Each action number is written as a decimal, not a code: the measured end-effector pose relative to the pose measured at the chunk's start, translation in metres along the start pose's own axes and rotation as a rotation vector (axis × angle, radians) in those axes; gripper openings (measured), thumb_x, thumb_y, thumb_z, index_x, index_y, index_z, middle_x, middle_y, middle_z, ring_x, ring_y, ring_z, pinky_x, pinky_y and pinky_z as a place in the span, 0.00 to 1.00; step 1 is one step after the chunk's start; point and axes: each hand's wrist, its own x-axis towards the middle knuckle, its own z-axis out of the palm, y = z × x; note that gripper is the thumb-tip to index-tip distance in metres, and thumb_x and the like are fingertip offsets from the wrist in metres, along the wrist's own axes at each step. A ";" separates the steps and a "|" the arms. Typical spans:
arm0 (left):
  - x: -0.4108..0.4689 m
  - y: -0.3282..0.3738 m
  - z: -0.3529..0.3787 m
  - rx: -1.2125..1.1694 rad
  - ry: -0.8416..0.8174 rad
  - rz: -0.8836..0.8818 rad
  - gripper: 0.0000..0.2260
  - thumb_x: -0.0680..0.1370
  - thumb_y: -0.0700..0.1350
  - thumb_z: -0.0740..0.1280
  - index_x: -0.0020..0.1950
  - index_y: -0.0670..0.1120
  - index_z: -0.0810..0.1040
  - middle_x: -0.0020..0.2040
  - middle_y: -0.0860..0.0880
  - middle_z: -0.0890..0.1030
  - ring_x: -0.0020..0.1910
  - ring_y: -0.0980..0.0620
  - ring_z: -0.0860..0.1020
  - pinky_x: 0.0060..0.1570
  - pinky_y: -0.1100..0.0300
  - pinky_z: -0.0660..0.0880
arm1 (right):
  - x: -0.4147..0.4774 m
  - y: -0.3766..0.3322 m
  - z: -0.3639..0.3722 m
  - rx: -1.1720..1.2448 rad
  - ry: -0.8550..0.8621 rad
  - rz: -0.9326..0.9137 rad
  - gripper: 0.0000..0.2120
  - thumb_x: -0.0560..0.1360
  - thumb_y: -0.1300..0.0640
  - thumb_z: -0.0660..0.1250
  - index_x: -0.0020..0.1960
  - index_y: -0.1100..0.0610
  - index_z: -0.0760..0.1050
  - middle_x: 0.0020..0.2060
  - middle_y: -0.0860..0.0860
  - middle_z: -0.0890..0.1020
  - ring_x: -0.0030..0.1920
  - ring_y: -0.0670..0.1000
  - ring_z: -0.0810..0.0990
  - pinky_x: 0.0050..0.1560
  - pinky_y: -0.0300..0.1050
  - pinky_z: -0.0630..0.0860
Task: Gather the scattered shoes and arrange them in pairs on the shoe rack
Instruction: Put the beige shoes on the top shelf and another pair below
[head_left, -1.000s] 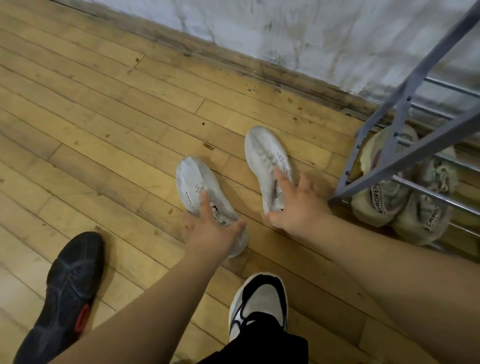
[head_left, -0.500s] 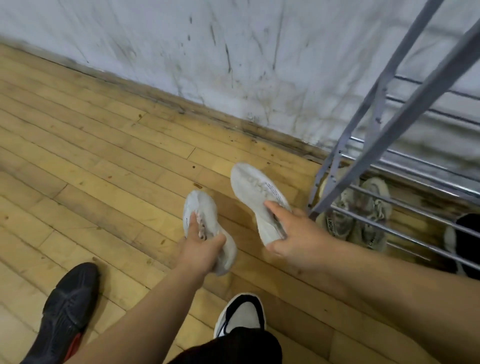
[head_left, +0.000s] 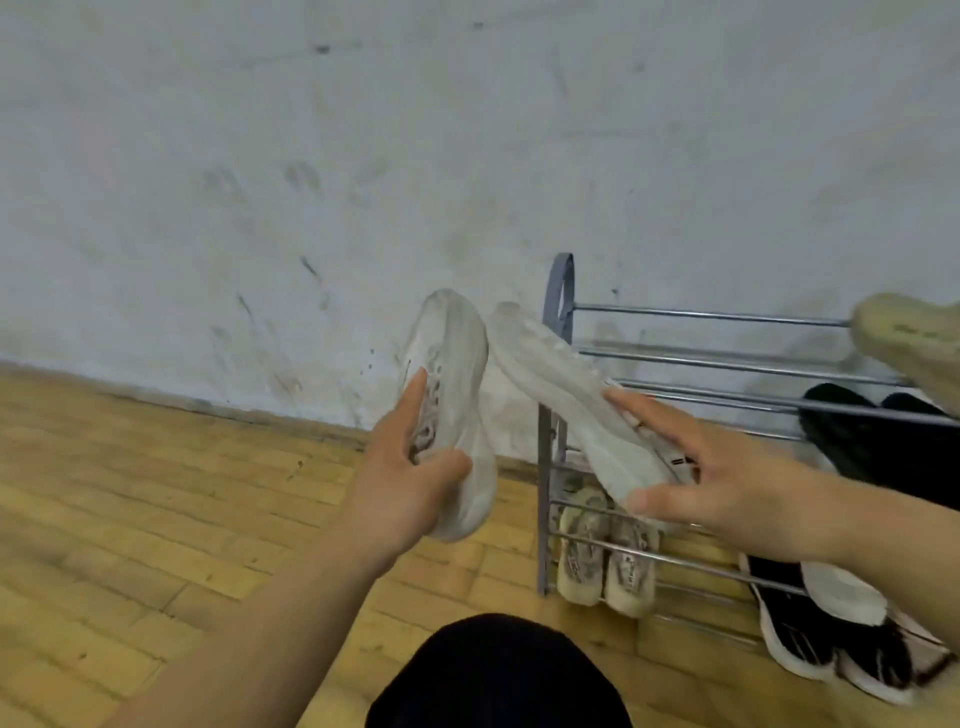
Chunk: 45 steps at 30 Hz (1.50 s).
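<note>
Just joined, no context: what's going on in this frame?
A person holds two white sneakers in the air, the left sneaker in the left hand, the right sneaker in the right hand, beside the grey shoe rack. A beige pair already sits low in it; the white ones are not yet shelved.

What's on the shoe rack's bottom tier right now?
A beige pair sits at its left end; a black-and-white pair lies further right, partly covered by the right forearm.
</note>
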 end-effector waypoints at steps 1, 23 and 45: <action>-0.005 0.020 0.004 0.038 -0.023 0.037 0.39 0.77 0.41 0.69 0.82 0.66 0.55 0.72 0.62 0.71 0.66 0.54 0.76 0.62 0.52 0.77 | -0.016 0.002 -0.009 0.026 0.048 0.005 0.43 0.71 0.38 0.75 0.74 0.21 0.50 0.68 0.21 0.62 0.64 0.23 0.66 0.59 0.23 0.66; -0.007 0.054 0.122 0.413 -0.740 -0.182 0.32 0.69 0.48 0.70 0.70 0.73 0.71 0.69 0.57 0.75 0.61 0.53 0.75 0.61 0.56 0.72 | -0.152 0.125 -0.035 0.280 -0.250 0.505 0.38 0.79 0.49 0.71 0.80 0.31 0.52 0.82 0.40 0.53 0.82 0.50 0.54 0.72 0.46 0.61; 0.095 -0.101 0.188 0.908 -0.824 -0.080 0.28 0.82 0.54 0.61 0.81 0.66 0.57 0.83 0.43 0.50 0.82 0.38 0.52 0.75 0.47 0.59 | -0.044 0.232 0.054 -0.068 -0.105 0.664 0.43 0.78 0.41 0.64 0.83 0.40 0.41 0.81 0.57 0.58 0.76 0.60 0.64 0.69 0.48 0.69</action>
